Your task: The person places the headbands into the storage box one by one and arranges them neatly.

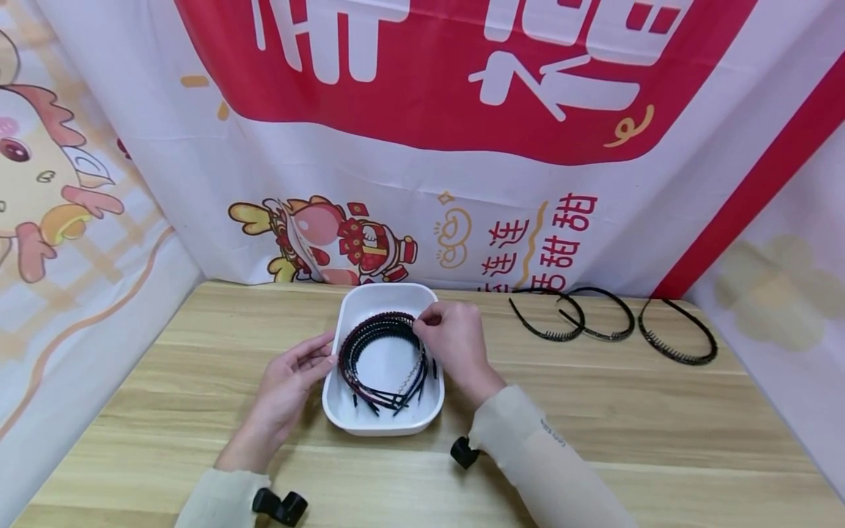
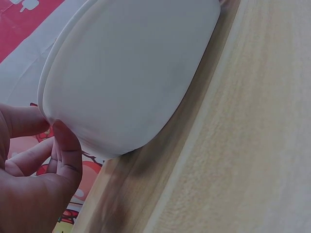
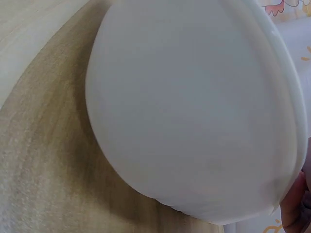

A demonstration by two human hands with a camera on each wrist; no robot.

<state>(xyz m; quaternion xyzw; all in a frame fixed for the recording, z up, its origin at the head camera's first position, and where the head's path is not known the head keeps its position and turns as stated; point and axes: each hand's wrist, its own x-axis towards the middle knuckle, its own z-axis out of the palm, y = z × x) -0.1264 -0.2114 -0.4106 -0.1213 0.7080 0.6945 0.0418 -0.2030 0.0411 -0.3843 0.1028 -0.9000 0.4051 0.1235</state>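
A white plastic basin [image 1: 396,425] with rounded corners stands on the wooden table. Inside it lies a loose ring of overlapping headbands [image 1: 356,345], mostly black, some dark red, with a silvery chain-like one [image 1: 412,372] at the right. My left hand [image 1: 290,381] pinches the basin's left rim between thumb and fingers, as the left wrist view also shows. Over the right rim reaches my right hand [image 1: 455,345], fingers curled, thumb and forefinger pinching a headband at the ring's upper right. In the right wrist view the basin's wall hides most of that hand [image 3: 296,204].
Three black toothed headbands lie at the table's back right: two overlapping, the left one [image 1: 554,336] and the middle one [image 1: 607,336], and a separate one [image 1: 686,359]. A printed cloth [image 1: 396,169] hangs behind the table and along both sides.
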